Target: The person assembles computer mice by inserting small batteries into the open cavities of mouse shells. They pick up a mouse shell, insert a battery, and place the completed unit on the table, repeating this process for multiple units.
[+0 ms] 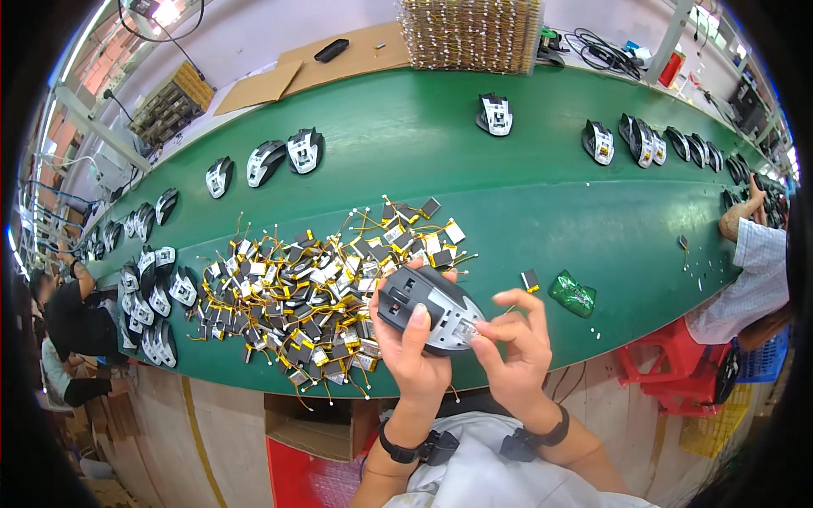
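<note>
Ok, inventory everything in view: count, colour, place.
bench: 1, green, mid-view
held mouse: 1, black and silver, above bench
other mice: many, black and silver, along bench
battery pile: 1, silver, black, yellow, bench centre-left
packet: 1, green, bench right of centre
loose battery: 1, grey and yellow, beside packet
wired stack: 1, yellowish, bench back
stools: count unclear, red, lower right
crates: 2, blue, yellow, lower right
open box: 1, brown, under bench
co-workers: several, pale and dark clothes, both edges
left hand: 1, bare, gripping held mouse
right hand: 1, bare, at held mouse's silver end
wristbands: 2, black, one per wrist
</note>
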Action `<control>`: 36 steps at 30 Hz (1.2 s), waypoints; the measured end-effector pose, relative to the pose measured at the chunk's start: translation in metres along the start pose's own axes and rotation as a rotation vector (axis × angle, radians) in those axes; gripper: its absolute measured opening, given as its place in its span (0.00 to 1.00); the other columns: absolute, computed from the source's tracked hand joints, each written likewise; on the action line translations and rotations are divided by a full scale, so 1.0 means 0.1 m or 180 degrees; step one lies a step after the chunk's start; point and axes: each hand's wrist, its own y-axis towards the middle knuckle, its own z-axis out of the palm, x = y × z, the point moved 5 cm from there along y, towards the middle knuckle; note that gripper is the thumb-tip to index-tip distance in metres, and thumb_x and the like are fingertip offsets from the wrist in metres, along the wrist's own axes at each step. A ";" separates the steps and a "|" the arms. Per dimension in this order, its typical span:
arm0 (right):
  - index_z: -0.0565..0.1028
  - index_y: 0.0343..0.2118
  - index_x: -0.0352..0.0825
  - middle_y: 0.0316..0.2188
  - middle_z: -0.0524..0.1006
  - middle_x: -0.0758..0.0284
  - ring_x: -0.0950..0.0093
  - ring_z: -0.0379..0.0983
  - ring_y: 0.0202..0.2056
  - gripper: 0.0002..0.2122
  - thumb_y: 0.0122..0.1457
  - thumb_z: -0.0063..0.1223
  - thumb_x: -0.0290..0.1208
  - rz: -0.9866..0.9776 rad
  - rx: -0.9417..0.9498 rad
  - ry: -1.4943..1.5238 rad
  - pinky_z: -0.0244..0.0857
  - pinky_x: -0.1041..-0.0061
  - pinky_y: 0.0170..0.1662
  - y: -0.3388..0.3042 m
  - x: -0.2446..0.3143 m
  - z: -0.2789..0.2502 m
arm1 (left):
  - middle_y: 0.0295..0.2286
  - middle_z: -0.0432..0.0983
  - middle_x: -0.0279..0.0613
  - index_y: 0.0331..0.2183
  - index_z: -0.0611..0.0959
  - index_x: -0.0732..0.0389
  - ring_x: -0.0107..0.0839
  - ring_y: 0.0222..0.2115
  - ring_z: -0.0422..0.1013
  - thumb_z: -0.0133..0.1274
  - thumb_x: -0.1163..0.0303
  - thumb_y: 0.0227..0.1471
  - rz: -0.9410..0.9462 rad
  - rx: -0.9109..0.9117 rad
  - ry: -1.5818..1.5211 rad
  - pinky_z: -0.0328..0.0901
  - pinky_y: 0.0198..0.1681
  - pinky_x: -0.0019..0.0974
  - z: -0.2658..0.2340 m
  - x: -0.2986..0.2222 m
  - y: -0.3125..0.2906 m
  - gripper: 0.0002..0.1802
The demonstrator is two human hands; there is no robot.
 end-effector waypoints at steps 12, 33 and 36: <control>0.69 0.32 0.34 0.28 0.69 0.74 0.87 0.64 0.28 0.14 0.49 0.67 0.20 0.1382 0.0241 0.1203 0.62 0.85 0.31 -0.12 -0.32 -0.09 | 0.52 0.65 0.55 0.55 0.60 0.61 0.55 0.49 0.70 0.50 0.75 0.55 -0.0912 0.0367 -0.0106 0.70 0.50 0.53 0.05 0.10 -0.02 0.28; 0.81 0.36 0.34 0.30 0.76 0.68 0.70 0.72 0.29 0.14 0.43 0.66 0.19 -0.1138 0.0597 -0.1477 0.68 0.74 0.32 0.07 0.16 -0.04 | 0.49 0.68 0.52 0.52 0.64 0.64 0.50 0.48 0.71 0.50 0.77 0.54 -0.0573 -0.0328 -0.0180 0.69 0.50 0.49 -0.08 0.06 0.05 0.24; 0.79 0.42 0.32 0.37 0.73 0.66 0.67 0.70 0.36 0.18 0.43 0.64 0.21 -0.1317 0.0868 -0.2013 0.67 0.72 0.37 0.02 0.20 0.01 | 0.48 0.68 0.49 0.54 0.62 0.62 0.48 0.48 0.71 0.50 0.77 0.55 -0.0637 -0.0411 -0.0279 0.69 0.50 0.48 -0.11 0.02 0.11 0.25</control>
